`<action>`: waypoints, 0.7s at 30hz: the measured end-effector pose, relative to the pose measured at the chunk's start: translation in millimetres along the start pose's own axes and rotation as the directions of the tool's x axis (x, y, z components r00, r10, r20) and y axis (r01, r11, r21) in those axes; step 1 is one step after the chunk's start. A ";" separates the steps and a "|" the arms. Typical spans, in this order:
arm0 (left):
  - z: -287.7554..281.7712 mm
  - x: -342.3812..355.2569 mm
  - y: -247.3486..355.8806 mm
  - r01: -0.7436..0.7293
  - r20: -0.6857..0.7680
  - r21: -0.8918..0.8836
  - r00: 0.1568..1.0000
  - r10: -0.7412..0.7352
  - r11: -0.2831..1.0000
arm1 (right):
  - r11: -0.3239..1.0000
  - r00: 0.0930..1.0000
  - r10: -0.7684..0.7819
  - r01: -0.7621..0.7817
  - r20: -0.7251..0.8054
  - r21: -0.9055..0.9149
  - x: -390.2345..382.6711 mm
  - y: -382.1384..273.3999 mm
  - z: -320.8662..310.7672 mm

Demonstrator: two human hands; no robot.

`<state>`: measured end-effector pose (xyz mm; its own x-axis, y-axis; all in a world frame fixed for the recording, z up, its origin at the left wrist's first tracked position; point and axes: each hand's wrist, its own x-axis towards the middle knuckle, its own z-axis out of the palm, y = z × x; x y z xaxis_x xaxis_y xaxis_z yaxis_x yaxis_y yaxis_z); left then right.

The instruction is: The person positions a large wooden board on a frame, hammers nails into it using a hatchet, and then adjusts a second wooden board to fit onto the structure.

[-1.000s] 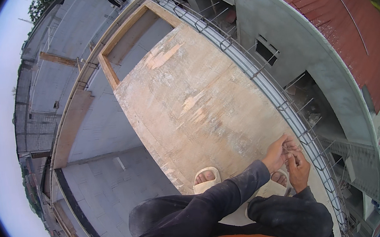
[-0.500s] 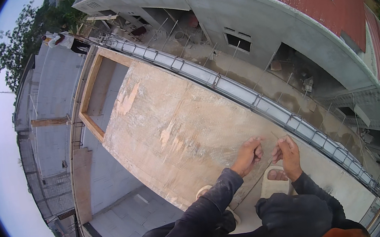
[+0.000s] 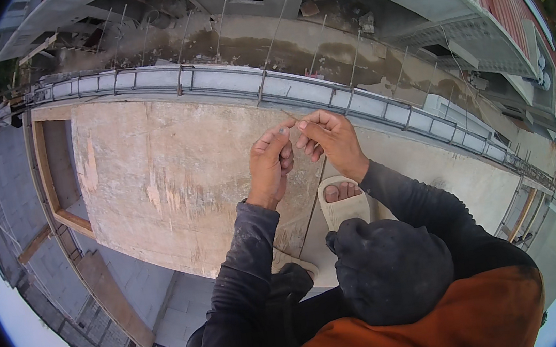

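The right hand (image 3: 332,141) is pinching a thin stick (image 3: 290,114), which is poking out between both hands. The left hand (image 3: 270,167) is curling just beside it; whether it is gripping anything, I cannot tell. A board (image 3: 184,160) is lying below the hands.

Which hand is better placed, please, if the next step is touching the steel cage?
The right hand, I judge. In this view its knuckles lie nearer the cage; the left hand sits farther from it, over the board. A thin piece shows at the fingertips, but which hand holds it is unclear.
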<state>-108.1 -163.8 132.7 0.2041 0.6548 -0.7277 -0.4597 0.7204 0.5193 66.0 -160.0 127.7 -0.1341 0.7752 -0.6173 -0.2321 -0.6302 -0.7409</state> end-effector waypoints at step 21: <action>-79.1 14.2 -13.4 -0.025 -0.028 -0.411 1.000 0.015 0.911 | 0.588 0.777 -0.157 -0.423 -0.610 -0.690 -175.6 111.0 -201.2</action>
<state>-167.4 -182.2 79.9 0.1731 0.6593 -0.7317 -0.7794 0.5459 0.3075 257.6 -374.9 100.6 0.5199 0.6744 -0.5242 0.5848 -0.7284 -0.3571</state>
